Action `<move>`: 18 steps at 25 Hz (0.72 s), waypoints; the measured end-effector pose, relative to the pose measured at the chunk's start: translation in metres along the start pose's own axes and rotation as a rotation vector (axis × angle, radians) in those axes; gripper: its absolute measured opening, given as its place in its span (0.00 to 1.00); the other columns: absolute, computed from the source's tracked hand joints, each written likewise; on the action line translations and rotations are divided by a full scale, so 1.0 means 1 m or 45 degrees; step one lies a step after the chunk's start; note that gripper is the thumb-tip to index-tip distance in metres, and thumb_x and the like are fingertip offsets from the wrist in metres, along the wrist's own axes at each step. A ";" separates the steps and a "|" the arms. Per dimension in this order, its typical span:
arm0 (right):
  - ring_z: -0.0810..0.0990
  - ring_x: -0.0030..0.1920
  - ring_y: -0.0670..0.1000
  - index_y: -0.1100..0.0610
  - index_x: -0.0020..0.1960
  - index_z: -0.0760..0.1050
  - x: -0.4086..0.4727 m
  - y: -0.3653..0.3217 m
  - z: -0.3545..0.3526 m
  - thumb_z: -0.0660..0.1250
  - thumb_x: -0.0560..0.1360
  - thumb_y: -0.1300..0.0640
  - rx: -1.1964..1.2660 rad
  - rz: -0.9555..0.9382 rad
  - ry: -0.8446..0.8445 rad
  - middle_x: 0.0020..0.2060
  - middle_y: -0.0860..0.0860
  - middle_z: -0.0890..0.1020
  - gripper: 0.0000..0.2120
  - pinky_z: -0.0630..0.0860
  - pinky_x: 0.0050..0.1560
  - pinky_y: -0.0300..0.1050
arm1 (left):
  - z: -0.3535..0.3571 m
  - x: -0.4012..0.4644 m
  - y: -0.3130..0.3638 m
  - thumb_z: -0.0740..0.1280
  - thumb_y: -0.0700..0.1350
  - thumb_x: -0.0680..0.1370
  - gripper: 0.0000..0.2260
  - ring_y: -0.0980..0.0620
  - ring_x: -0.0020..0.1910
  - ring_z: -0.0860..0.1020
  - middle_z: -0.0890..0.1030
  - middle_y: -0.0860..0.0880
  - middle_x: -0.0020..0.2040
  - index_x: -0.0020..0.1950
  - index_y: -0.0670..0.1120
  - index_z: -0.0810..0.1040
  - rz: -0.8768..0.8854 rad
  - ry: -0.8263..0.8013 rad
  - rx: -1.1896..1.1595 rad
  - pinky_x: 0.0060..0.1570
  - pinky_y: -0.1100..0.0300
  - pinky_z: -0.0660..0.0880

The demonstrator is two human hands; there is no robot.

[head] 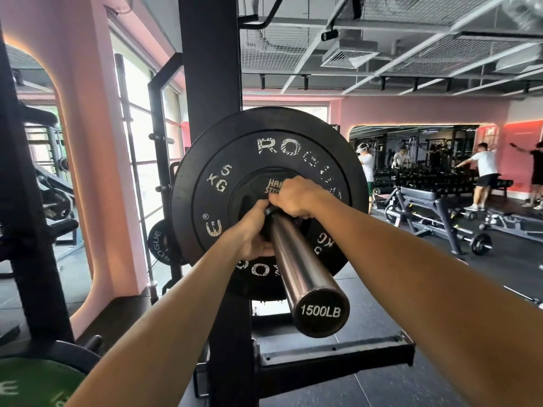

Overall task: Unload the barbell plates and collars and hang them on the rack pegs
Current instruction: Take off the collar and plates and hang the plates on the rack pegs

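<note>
**Two hands at the collar, plates still loaded**

Far left, low: a green plate (35, 383) on a peg, and a small black plate (158, 245) hung on the rack behind. The rack post (210, 69) stands upright behind the load. Left hand (249, 233) curls under the collar (269, 211); right hand (296, 198) clamps over it from above. Both grip it where it sits tight against a small inner plate (249, 189) on the big black plate (229, 160). The bar sleeve (299, 265) runs straight toward the viewer, so the collar should slide off that way, free end unobstructed. Right: benches (423, 198) and people, well apart.
</note>
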State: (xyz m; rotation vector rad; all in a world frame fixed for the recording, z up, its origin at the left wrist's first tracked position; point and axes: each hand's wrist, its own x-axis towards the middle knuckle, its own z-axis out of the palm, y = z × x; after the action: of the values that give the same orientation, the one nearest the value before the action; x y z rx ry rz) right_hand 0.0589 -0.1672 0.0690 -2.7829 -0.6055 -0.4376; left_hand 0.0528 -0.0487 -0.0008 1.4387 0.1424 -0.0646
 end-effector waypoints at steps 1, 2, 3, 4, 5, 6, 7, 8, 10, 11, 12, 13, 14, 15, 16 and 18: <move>0.79 0.52 0.60 0.58 0.55 0.77 0.000 0.001 0.000 0.56 0.78 0.47 -0.009 -0.020 0.009 0.58 0.59 0.79 0.18 0.71 0.48 0.46 | 0.002 0.001 -0.001 0.61 0.62 0.73 0.31 0.42 0.54 0.81 0.82 0.39 0.58 0.67 0.41 0.76 0.029 0.009 -0.042 0.57 0.46 0.79; 0.78 0.53 0.60 0.59 0.56 0.77 0.000 0.001 0.001 0.56 0.79 0.48 -0.021 -0.031 0.022 0.58 0.59 0.79 0.18 0.70 0.48 0.45 | 0.003 0.002 -0.002 0.62 0.60 0.74 0.29 0.43 0.54 0.80 0.82 0.40 0.56 0.67 0.40 0.76 0.054 0.015 -0.086 0.58 0.46 0.78; 0.77 0.56 0.61 0.60 0.57 0.77 0.000 0.001 0.002 0.56 0.79 0.48 -0.028 -0.035 0.042 0.59 0.59 0.78 0.19 0.69 0.49 0.46 | 0.004 0.002 -0.001 0.62 0.58 0.75 0.28 0.43 0.52 0.80 0.82 0.40 0.53 0.66 0.40 0.77 0.072 0.024 -0.128 0.58 0.46 0.78; 0.77 0.58 0.61 0.61 0.58 0.76 -0.001 0.002 0.003 0.56 0.79 0.48 -0.009 -0.028 0.073 0.59 0.60 0.78 0.20 0.70 0.50 0.46 | 0.005 0.003 -0.002 0.62 0.57 0.75 0.27 0.44 0.50 0.80 0.82 0.40 0.51 0.65 0.40 0.77 0.087 0.026 -0.161 0.57 0.46 0.78; 0.76 0.59 0.62 0.62 0.59 0.76 0.000 0.001 0.005 0.56 0.79 0.48 0.023 -0.027 0.114 0.60 0.61 0.77 0.20 0.71 0.51 0.47 | 0.007 0.002 -0.001 0.62 0.57 0.75 0.25 0.44 0.48 0.80 0.82 0.40 0.49 0.64 0.40 0.78 0.102 0.034 -0.175 0.55 0.47 0.78; 0.76 0.59 0.63 0.63 0.58 0.76 -0.001 0.003 0.007 0.57 0.78 0.48 0.083 -0.016 0.144 0.59 0.61 0.78 0.20 0.72 0.52 0.48 | 0.009 0.000 -0.001 0.61 0.57 0.76 0.24 0.45 0.46 0.80 0.82 0.41 0.48 0.63 0.41 0.78 0.119 0.042 -0.176 0.53 0.48 0.79; 0.77 0.57 0.63 0.63 0.57 0.77 -0.002 0.006 0.009 0.58 0.78 0.48 0.147 -0.008 0.167 0.56 0.62 0.79 0.20 0.73 0.52 0.49 | 0.011 -0.001 -0.002 0.61 0.57 0.76 0.23 0.45 0.44 0.80 0.82 0.41 0.47 0.61 0.41 0.79 0.131 0.065 -0.169 0.52 0.49 0.79; 0.80 0.52 0.62 0.64 0.52 0.78 -0.002 0.012 0.013 0.58 0.78 0.49 0.261 0.020 0.218 0.50 0.61 0.82 0.19 0.74 0.50 0.49 | 0.012 -0.001 -0.003 0.60 0.56 0.77 0.22 0.45 0.43 0.80 0.81 0.41 0.46 0.60 0.41 0.79 0.142 0.088 -0.172 0.50 0.49 0.79; 0.79 0.34 0.57 0.64 0.35 0.77 -0.005 0.025 0.022 0.57 0.78 0.54 0.655 0.155 0.319 0.24 0.54 0.81 0.19 0.72 0.39 0.42 | 0.014 -0.004 -0.005 0.58 0.56 0.78 0.22 0.45 0.40 0.79 0.81 0.40 0.44 0.60 0.40 0.77 0.145 0.107 -0.230 0.47 0.50 0.79; 0.76 0.28 0.55 0.62 0.28 0.74 -0.006 0.029 0.025 0.56 0.78 0.56 0.781 0.209 0.363 0.16 0.50 0.75 0.22 0.70 0.35 0.39 | 0.014 -0.006 -0.007 0.58 0.56 0.78 0.23 0.44 0.40 0.79 0.80 0.40 0.44 0.61 0.39 0.77 0.128 0.096 -0.265 0.47 0.50 0.79; 0.75 0.23 0.53 0.61 0.26 0.72 -0.006 0.032 0.027 0.54 0.79 0.56 0.817 0.225 0.349 0.13 0.49 0.72 0.25 0.70 0.31 0.39 | 0.014 -0.006 -0.008 0.57 0.56 0.79 0.24 0.44 0.39 0.79 0.80 0.39 0.43 0.61 0.38 0.77 0.109 0.075 -0.285 0.45 0.51 0.79; 0.73 0.18 0.51 0.61 0.26 0.72 -0.005 0.035 0.028 0.53 0.80 0.56 0.859 0.229 0.288 0.13 0.50 0.72 0.26 0.69 0.25 0.38 | 0.013 -0.008 -0.008 0.56 0.57 0.79 0.24 0.44 0.38 0.80 0.81 0.40 0.42 0.59 0.38 0.76 0.094 0.064 -0.282 0.42 0.53 0.80; 0.71 0.15 0.49 0.62 0.28 0.71 -0.006 0.036 0.028 0.52 0.81 0.55 0.885 0.219 0.217 0.15 0.51 0.74 0.26 0.66 0.19 0.35 | 0.012 -0.011 -0.008 0.56 0.57 0.80 0.23 0.45 0.37 0.79 0.81 0.41 0.40 0.57 0.39 0.77 0.081 0.056 -0.273 0.38 0.56 0.80; 0.70 0.13 0.48 0.63 0.30 0.71 -0.007 0.036 0.027 0.52 0.81 0.55 0.883 0.209 0.168 0.18 0.52 0.76 0.25 0.64 0.17 0.34 | 0.012 -0.014 -0.007 0.55 0.57 0.81 0.22 0.47 0.36 0.79 0.81 0.42 0.38 0.54 0.40 0.77 0.069 0.059 -0.241 0.35 0.58 0.80; 0.70 0.13 0.49 0.64 0.31 0.71 -0.009 0.038 0.027 0.53 0.81 0.55 0.876 0.208 0.139 0.20 0.54 0.77 0.23 0.63 0.16 0.33 | 0.013 -0.018 -0.006 0.55 0.57 0.81 0.21 0.48 0.35 0.79 0.81 0.42 0.37 0.53 0.40 0.77 0.065 0.069 -0.198 0.32 0.60 0.79; 0.72 0.14 0.49 0.65 0.34 0.71 -0.016 0.040 0.026 0.54 0.81 0.55 0.923 0.226 0.098 0.22 0.55 0.78 0.21 0.64 0.16 0.34 | 0.015 -0.030 -0.003 0.56 0.57 0.81 0.21 0.48 0.36 0.79 0.80 0.42 0.39 0.54 0.40 0.76 0.048 0.089 -0.149 0.29 0.60 0.79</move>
State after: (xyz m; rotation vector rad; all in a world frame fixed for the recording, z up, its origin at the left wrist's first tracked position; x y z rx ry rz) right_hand 0.0683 -0.2001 0.0324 -2.0919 -0.3887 -0.2219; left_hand 0.0240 -0.0655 0.0023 1.3271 0.1736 0.0253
